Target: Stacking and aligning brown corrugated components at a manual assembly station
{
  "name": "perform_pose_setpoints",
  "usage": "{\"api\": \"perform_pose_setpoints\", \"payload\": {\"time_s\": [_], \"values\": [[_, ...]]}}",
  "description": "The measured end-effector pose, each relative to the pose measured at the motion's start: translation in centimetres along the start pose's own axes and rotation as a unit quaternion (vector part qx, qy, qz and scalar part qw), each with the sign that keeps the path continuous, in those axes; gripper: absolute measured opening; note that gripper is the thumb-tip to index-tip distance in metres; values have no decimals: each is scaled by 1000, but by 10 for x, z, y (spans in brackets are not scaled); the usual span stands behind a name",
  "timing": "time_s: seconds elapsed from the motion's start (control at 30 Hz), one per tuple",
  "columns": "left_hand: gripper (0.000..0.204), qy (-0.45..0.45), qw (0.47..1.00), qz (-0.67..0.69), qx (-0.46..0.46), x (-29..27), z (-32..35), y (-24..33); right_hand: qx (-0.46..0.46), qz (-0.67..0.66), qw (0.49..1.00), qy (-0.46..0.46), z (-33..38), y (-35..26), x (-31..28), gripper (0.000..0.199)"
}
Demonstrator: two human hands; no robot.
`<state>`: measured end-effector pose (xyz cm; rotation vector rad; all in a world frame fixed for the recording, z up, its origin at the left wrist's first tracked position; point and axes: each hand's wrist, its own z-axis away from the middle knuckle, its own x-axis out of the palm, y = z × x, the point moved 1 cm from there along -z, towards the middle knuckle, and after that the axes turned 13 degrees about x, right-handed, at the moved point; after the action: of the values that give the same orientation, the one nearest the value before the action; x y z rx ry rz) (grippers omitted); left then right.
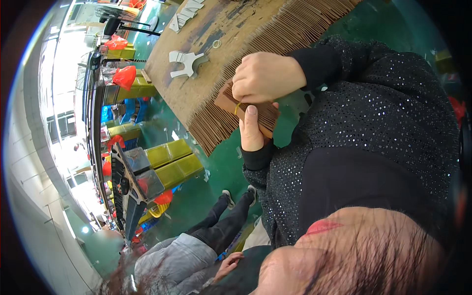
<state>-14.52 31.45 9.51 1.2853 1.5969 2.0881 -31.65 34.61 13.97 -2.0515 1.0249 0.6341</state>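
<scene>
My left hand (251, 130) is closed round a small bundle of brown card pieces (267, 118), with the thumb on its near face and fingertips showing at the other side. A thin yellow rubber band (237, 107) lies across one end of the bundle. Above it, my right hand (265, 76) is bent over, its fingers pinched on the band; their tips are partly hidden. Close behind both hands, a long row of similar brown card pieces (212, 129) stands packed along the edge of the wooden table (179, 93).
White cut-out pieces (186, 64) and a small pale ring (216, 44) lie on the table. Yellow-green bins (172, 162) stand on the green floor, with red bags nearby. Another person in a grey top (174, 258) is at the lower left. A fan (118, 15) stands beyond the table.
</scene>
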Motion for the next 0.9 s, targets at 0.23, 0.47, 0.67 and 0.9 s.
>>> {"api": "perform_pose_setpoints", "payload": {"time_s": [0.23, 0.47, 0.67, 0.9], "values": [[55, -90, 995, -43, 1, -6, -7, -1, 75, -51, 985, -147, -6, 11, -5, 12], [54, -116, 981, -156, -15, -9, -4, 9, 60, -222, 973, 5, 26, 11, 8, 10], [23, -97, 961, -226, -125, -36, -18, 13, 151, -534, 818, -150, 1, -2, -17, 9], [43, -84, 992, -83, -42, 11, -7, 22, 13, -249, 968, -24, 4, 25, -27, 12]]}}
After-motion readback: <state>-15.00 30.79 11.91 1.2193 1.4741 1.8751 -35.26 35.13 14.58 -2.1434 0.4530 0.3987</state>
